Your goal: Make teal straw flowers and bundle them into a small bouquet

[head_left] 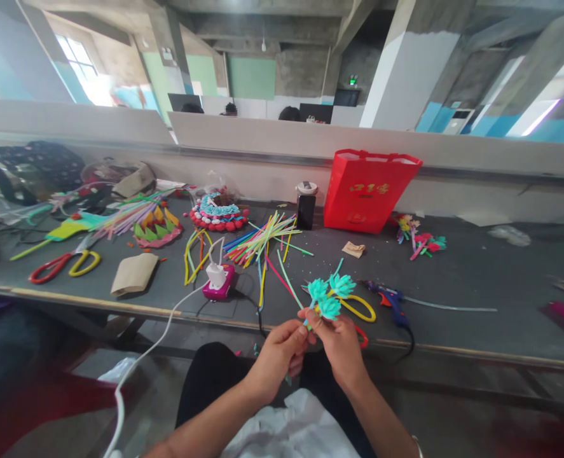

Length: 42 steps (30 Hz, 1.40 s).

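My left hand (278, 357) and my right hand (337, 346) meet just in front of the table edge, fingers closed round the stems of a small bunch of turquoise flowers (330, 308). Several blooms stick up past my right fingers; the lower stems are mostly hidden by my hands. Directly behind the bunch lie scissors with a yellow handle loop (362, 309) and a red one, partly covered. A blue glue gun (394, 306) rests to their right, a clear glue stick (448, 306) trailing from it. Coloured thin sticks (267, 238) lie in a loose pile further back.
A purple power strip (219, 284) with a white plug and cable sits left of my hands. Other scissors (67, 262) and a brown paper piece (135, 273) lie further left. At the back stand a red bag (370, 191) and a dark cup (305, 207).
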Available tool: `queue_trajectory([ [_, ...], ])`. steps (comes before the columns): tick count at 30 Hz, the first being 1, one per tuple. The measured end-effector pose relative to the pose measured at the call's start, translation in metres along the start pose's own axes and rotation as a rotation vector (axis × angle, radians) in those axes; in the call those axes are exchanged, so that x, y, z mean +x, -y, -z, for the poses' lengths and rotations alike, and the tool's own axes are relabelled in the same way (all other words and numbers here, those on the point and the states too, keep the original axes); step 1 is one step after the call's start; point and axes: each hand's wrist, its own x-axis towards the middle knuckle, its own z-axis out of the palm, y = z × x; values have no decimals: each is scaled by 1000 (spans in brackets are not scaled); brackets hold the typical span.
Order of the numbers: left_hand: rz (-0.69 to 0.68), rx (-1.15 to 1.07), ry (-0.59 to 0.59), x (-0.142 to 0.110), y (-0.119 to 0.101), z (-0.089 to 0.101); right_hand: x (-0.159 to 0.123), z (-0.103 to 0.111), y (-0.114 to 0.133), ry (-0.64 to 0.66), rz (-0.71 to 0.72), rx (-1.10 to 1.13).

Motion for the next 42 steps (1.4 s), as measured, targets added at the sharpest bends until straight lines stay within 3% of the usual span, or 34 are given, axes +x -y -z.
queue_trajectory([
  [7,-113,-55,-98,-3,2,3,-5,-5,3,216,43,40],
  [11,-154,-64,-121,-5,2,8,-6,-4,6,221,99,30],
  [14,-142,-110,-47,-6,1,13,-5,-2,10,249,112,95],
  [18,-26,-232,145,-8,-2,17,-3,1,11,323,4,277],
  [23,77,-267,280,-8,-7,15,0,0,9,334,-54,269],
  [27,93,-309,360,-3,-9,15,3,-2,10,256,-52,237],
  [37,175,-210,346,-6,0,28,29,25,16,-144,37,67],
  [40,222,-110,291,-6,15,40,37,37,16,-212,55,20],
  [42,197,12,144,-2,25,49,39,43,14,-238,63,-27],
])
